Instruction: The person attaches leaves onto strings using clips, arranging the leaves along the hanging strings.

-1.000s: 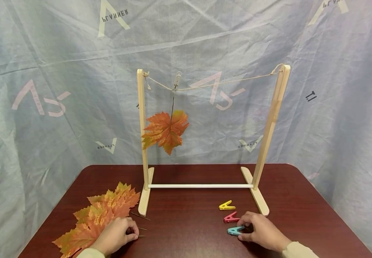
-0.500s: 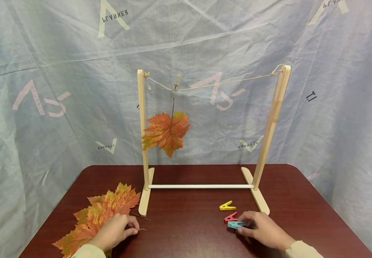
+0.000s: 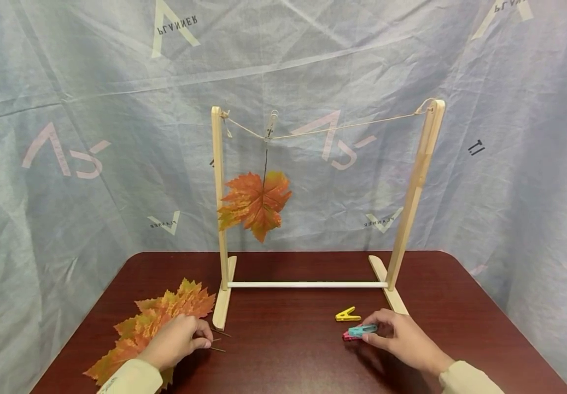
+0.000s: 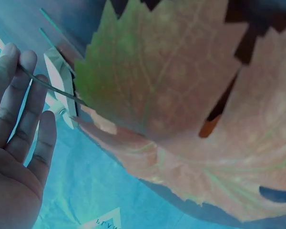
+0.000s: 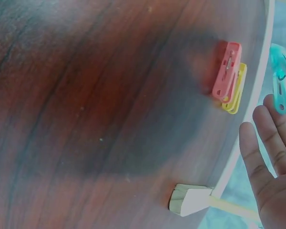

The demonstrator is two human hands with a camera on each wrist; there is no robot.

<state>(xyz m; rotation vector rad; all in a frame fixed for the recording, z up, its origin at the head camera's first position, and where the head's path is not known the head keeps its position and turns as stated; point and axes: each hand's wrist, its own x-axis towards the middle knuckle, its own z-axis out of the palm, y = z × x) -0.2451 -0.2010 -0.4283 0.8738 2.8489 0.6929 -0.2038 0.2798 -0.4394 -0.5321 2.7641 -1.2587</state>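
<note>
My left hand (image 3: pixel 177 340) pinches the thin stem (image 4: pixel 55 89) of an orange artificial maple leaf (image 4: pixel 148 67), which looks large in the left wrist view. Beneath that hand, more maple leaves (image 3: pixel 175 301) overlap on the table's left side. Thumb and fingers of my right hand (image 3: pixel 401 339) grip a light blue clothespin (image 3: pixel 364 330), raised off the table. Just below it on the table are a red clothespin (image 5: pixel 228 71), partly covered in the head view, and a yellow clothespin (image 3: pixel 347 314). Another maple leaf (image 3: pixel 256 202) hangs from the string (image 3: pixel 352 126) by a clothespin (image 3: pixel 270 126).
A wooden stand with a left post (image 3: pixel 218 164), a right post (image 3: pixel 411 208) and a white crossbar (image 3: pixel 308 284) stands on the dark red table (image 3: pixel 283 350). Its right foot (image 5: pixel 193 199) lies close to my right hand. A grey printed cloth (image 3: pixel 165 137) hangs behind.
My right hand has lifted the light blue clothespin off the table, over the red one. My left hand has risen slightly, with a leaf stem in its pinch.
</note>
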